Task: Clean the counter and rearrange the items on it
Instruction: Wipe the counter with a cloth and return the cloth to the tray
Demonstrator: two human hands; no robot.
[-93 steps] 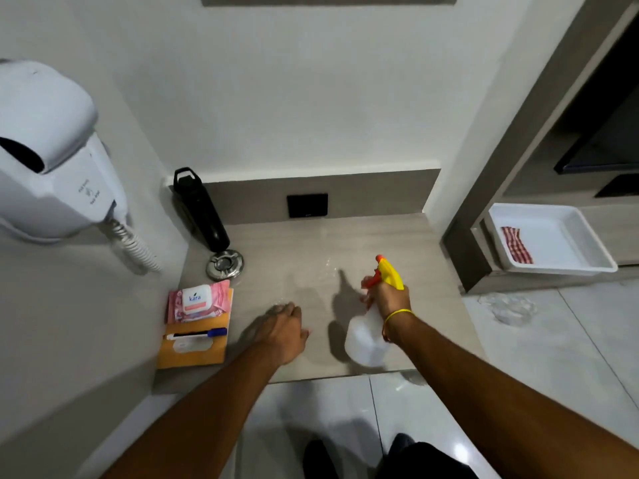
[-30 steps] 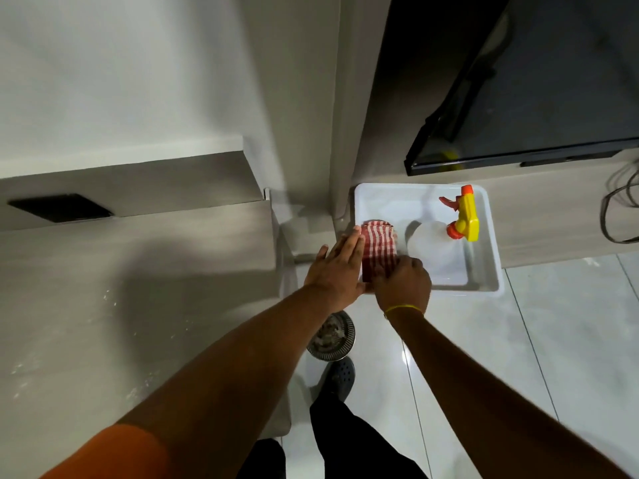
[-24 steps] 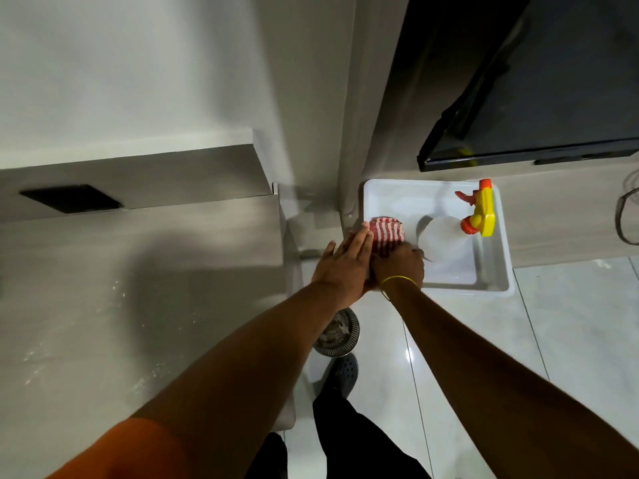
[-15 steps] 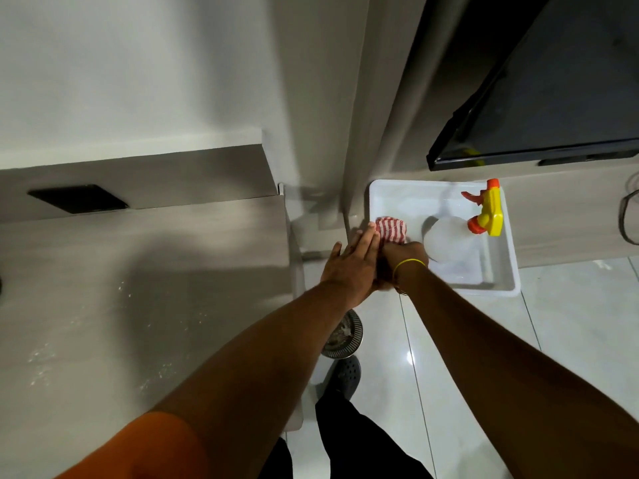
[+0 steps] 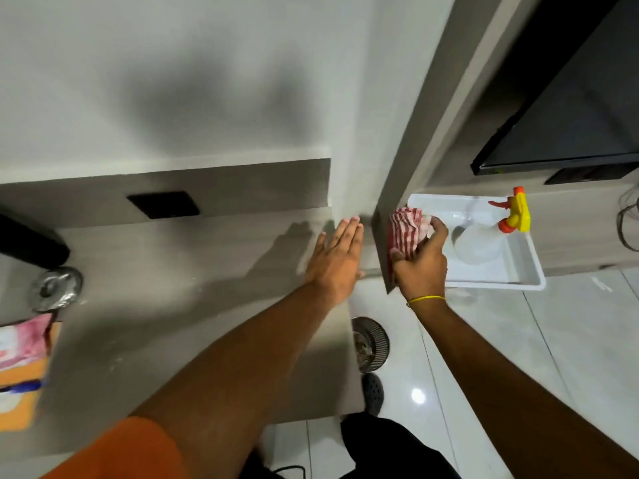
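My right hand (image 5: 420, 262) grips a folded red-and-white striped cloth (image 5: 404, 233), lifted at the left edge of the white tray (image 5: 494, 281). A spray bottle (image 5: 484, 242) with a yellow and orange head lies inside that tray. My left hand (image 5: 337, 257) is flat and spread, fingers together, over the right end of the grey counter (image 5: 193, 305). Faint wet marks show on the counter surface.
At the counter's left stand a black bottle (image 5: 29, 245), a round metal piece (image 5: 57, 288), a pink wipes pack (image 5: 20, 340) and an orange folder (image 5: 20, 392) with a blue pen. A black wall socket (image 5: 162, 204) sits behind. A floor drain (image 5: 370, 344) lies below.
The spray bottle went from my right hand into the tray. My right hand took hold of the striped cloth and lifted it leftward; my left hand moved from the cloth onto the counter.
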